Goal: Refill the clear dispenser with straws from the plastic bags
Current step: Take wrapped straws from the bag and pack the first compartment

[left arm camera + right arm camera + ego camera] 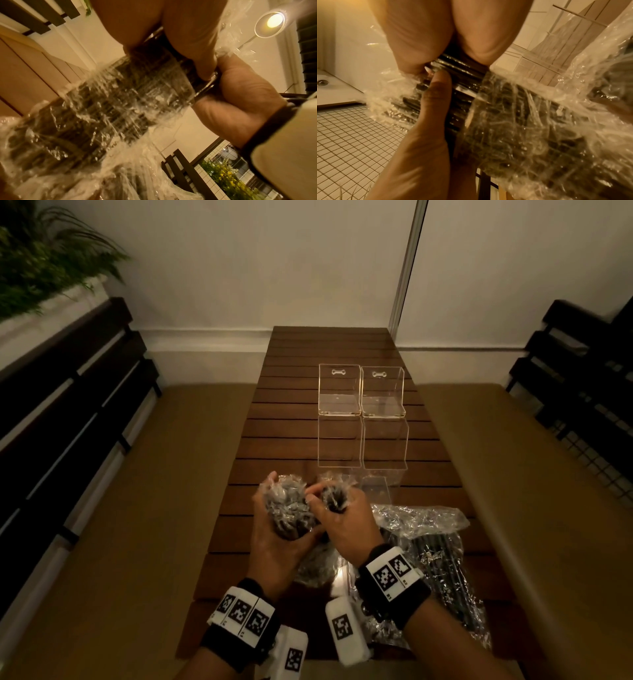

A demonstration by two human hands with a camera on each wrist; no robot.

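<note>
Though crinkled plastic blurs the straw ends:
Left hand (274, 529): curled round bag of straws (291, 508).
Right hand (342, 508): grips dark straws (337, 499) at bag's mouth.
Dispensers (361, 392): twelve o'clock on table (284, 412), apart.

A crinkled clear plastic bag (102, 115) packed with dark straws (140, 81) runs across the left wrist view. The left hand (171, 24) wraps its fingers (197, 44) over the bundle from above. The right hand (240, 101) closes its grip on the same end from the right, a black wrist strap (267, 127) behind it. A round ceiling lamp (271, 23) glows above.
</note>
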